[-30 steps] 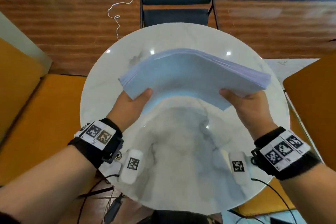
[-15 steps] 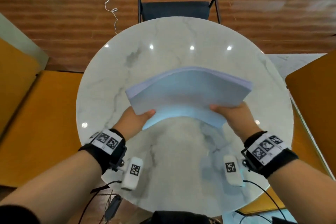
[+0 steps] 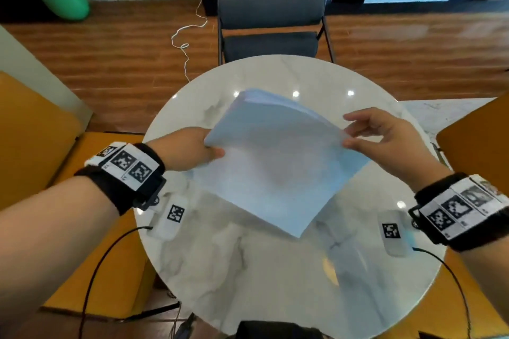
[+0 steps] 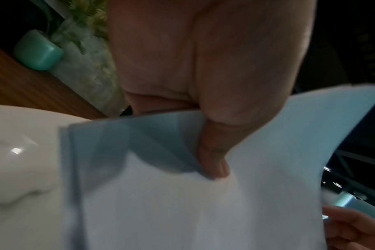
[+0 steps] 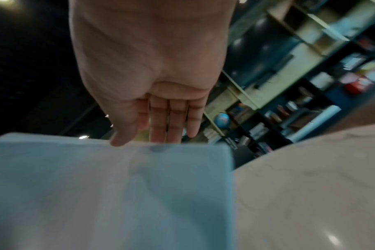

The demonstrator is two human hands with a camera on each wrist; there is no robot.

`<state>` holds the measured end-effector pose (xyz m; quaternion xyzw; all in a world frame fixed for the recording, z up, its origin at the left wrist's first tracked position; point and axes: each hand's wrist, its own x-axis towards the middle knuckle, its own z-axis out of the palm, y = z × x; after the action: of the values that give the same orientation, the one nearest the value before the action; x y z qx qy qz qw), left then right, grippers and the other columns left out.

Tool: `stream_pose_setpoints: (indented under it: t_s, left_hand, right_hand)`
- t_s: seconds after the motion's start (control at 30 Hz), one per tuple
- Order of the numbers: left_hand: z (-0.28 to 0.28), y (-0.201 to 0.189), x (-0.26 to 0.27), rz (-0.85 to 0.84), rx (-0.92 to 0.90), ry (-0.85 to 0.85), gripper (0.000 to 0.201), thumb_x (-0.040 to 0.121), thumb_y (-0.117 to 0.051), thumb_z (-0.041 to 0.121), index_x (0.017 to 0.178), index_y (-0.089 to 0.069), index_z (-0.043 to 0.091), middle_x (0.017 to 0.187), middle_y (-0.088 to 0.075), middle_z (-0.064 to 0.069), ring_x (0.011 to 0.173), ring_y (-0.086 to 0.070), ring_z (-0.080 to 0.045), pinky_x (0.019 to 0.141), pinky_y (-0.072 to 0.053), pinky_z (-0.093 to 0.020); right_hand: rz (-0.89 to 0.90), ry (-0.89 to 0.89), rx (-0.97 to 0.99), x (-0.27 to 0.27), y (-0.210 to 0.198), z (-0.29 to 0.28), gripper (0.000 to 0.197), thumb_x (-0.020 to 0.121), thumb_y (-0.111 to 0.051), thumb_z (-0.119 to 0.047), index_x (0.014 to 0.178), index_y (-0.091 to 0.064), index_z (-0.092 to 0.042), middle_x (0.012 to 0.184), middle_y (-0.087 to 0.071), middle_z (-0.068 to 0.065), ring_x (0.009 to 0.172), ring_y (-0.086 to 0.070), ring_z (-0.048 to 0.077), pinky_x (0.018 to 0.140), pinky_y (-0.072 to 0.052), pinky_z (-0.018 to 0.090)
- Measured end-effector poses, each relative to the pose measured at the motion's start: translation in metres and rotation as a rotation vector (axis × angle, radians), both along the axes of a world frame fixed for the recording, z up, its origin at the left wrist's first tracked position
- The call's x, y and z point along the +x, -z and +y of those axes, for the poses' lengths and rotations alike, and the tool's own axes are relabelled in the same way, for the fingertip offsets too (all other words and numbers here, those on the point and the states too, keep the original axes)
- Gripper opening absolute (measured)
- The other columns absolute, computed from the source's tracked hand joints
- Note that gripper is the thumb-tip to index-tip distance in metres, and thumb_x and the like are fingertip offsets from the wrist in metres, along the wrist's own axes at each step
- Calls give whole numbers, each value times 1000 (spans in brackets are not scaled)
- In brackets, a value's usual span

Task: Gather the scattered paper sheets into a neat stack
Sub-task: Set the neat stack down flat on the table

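A stack of pale blue-white paper sheets (image 3: 275, 168) is held above the round marble table (image 3: 275, 278), turned so one corner points toward me. My left hand (image 3: 192, 151) grips its left corner, thumb (image 4: 214, 165) on top and fingers underneath. My right hand (image 3: 380, 137) is at the stack's right corner with straight fingers (image 5: 167, 121); the thumb touches the paper edge without a firm grip. The stack fills the lower part of the left wrist view (image 4: 203, 211) and the right wrist view (image 5: 96, 194). The sheet edges look roughly aligned, slightly fanned at the far side.
Two white tagged devices (image 3: 172, 215) (image 3: 392, 231) lie on the table near my wrists, with black cables running off the near edge. A grey chair (image 3: 270, 25) stands beyond the table. Orange seats flank it on the left (image 3: 33, 146) and right (image 3: 473, 151).
The stack has turned from lying bowed across both hands to pointing a corner at me. My right hand released its grip and now touches the right corner with straight fingers.
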<state>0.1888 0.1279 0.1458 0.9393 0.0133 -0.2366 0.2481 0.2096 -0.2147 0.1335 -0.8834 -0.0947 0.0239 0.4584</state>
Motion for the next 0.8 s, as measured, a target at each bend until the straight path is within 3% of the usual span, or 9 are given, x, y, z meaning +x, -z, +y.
stream_pose_setpoints:
  t_s: [0.1,0.17,0.2,0.27,0.33,0.4,0.47,0.63,0.8]
  left_hand:
    - [-8,-25,11,57,134,144,28,91,-55,33,113,-62,16,104,-61,-2,96,-55,-22,88,-40,-32]
    - [-13,-38,16,94,206,222,32,90,-56,35,115,-62,16,102,-64,-1,91,-58,-21,86,-41,-32]
    - [-15,-43,18,109,243,254,31,90,-57,35,114,-62,16,97,-64,0,84,-57,-17,81,-40,-30]
    - [-15,-47,21,115,233,261,33,88,-61,35,117,-60,21,95,-66,4,80,-58,-12,76,-42,-27]
    - [-10,-38,23,27,96,189,48,84,-66,35,130,-51,29,118,-64,5,100,-59,-14,86,-44,-27]
    - [-5,-18,18,-201,-70,26,74,81,-71,33,143,-30,36,143,-45,4,127,-46,-16,100,-40,-31]
    - [-7,10,6,-340,-239,-225,93,80,-72,35,149,-10,37,156,-25,2,138,-32,-18,111,-33,-40]
    - [-25,94,-35,172,-696,-521,84,92,-52,39,149,9,32,157,-29,-1,132,-43,-22,109,-37,-44]
    - [-39,126,-37,68,-478,-526,71,96,-43,16,152,-1,23,158,-22,2,141,-31,-20,113,-23,-26]
  right_hand:
    - [18,-172,-111,-12,-8,21,49,79,-72,-30,122,-52,-40,101,-63,-25,92,-60,-10,81,-41,3]
    - [-3,-178,-88,-20,1,36,32,84,-67,-31,110,-53,-43,93,-62,-31,86,-57,-17,73,-43,3]
    - [-23,-140,-49,-23,7,41,19,87,-65,-28,96,-55,-41,82,-64,-28,76,-58,-15,67,-42,4]
    - [-43,-30,20,-28,17,45,19,90,-62,-21,76,-55,-32,68,-64,-10,60,-54,-4,57,-39,8]
    - [11,57,72,-34,23,47,20,91,-60,-18,73,-56,-26,68,-60,2,56,-51,2,52,-38,10]
    - [89,146,133,-38,32,46,16,91,-60,-18,75,-59,-22,69,-59,3,55,-52,2,50,-39,10]
    - [188,254,224,-39,45,44,14,90,-60,-20,76,-61,-20,71,-61,5,61,-55,15,56,-45,23]
    - [392,390,239,-29,88,43,23,91,-58,-25,77,-59,-6,75,-60,11,67,-54,24,64,-43,33]
    - [502,371,169,-13,120,62,26,93,-55,-26,71,-57,-11,70,-59,6,63,-53,24,57,-40,28]
